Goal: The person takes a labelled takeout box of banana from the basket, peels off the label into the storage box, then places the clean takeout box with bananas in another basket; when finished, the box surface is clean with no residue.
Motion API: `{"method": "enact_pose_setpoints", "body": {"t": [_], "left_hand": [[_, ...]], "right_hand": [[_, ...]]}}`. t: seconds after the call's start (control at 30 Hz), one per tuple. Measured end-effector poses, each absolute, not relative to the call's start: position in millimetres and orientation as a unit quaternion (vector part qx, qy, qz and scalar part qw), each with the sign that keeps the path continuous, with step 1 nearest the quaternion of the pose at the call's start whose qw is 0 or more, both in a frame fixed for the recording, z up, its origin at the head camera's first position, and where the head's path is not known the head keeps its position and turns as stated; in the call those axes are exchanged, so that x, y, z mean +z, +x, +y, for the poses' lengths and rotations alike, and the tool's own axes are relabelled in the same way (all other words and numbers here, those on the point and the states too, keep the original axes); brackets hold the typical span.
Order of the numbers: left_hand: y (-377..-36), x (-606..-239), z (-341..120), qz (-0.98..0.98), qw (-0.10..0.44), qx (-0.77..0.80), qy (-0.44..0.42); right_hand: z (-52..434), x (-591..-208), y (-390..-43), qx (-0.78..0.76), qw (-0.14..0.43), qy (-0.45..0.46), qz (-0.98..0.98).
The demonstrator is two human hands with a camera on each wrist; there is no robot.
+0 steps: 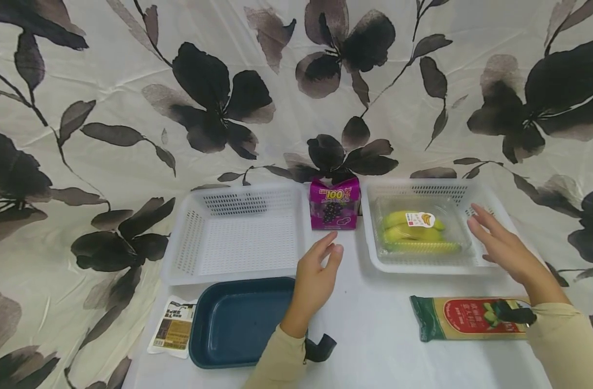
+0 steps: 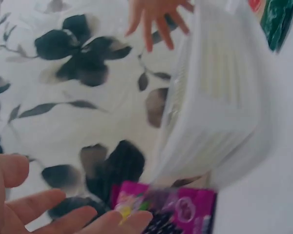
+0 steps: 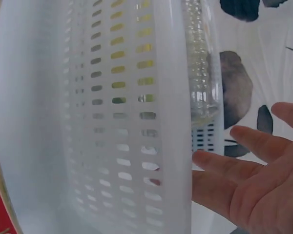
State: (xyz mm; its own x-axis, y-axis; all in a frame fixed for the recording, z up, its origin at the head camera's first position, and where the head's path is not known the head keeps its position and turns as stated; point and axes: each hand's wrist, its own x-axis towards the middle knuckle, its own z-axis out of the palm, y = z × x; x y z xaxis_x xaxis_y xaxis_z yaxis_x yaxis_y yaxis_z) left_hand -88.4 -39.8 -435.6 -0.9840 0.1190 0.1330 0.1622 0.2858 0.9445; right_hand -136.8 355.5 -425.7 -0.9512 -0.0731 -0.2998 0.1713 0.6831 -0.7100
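My left hand (image 1: 317,275), its fingers loosely extended and holding nothing, hovers just in front of a purple candy bag (image 1: 334,205) marked 100 with grapes on it. In the left wrist view the same bag (image 2: 168,207) appears beyond the fingertips. My right hand (image 1: 502,246) is over the right side of a white perforated basket (image 1: 388,266), fingers spread and apart from the pack inside. That pack is a clear plastic box of bananas (image 1: 413,232) with a white label. In the right wrist view the spread fingers (image 3: 263,141) are beside the basket's rim (image 3: 173,146).
Another white basket (image 1: 252,237) stands at the back left with nothing in it. Before it sits a dark blue tray (image 1: 242,324), with a white and brown pouch (image 1: 173,327) at its left. A green and red packet (image 1: 471,319) lies below the right basket. Floral cloth (image 1: 286,108) hangs behind.
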Motion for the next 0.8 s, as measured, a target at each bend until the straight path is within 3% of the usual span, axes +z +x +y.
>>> {"method": "enact_pose_setpoints", "body": {"t": [0.37,0.8], "left_hand": [[-100.8,-463.5,7.6,-0.785,-0.035,-0.617,-0.041],[-115.0,-495.8,29.2,-0.66,-0.12,-0.74,0.049]], "right_hand": [[355.0,-442.3,-154.2,-0.44,0.174,0.049,0.88],[358.1,-460.3,-156.8,-0.483,0.184,0.06,0.854]]}}
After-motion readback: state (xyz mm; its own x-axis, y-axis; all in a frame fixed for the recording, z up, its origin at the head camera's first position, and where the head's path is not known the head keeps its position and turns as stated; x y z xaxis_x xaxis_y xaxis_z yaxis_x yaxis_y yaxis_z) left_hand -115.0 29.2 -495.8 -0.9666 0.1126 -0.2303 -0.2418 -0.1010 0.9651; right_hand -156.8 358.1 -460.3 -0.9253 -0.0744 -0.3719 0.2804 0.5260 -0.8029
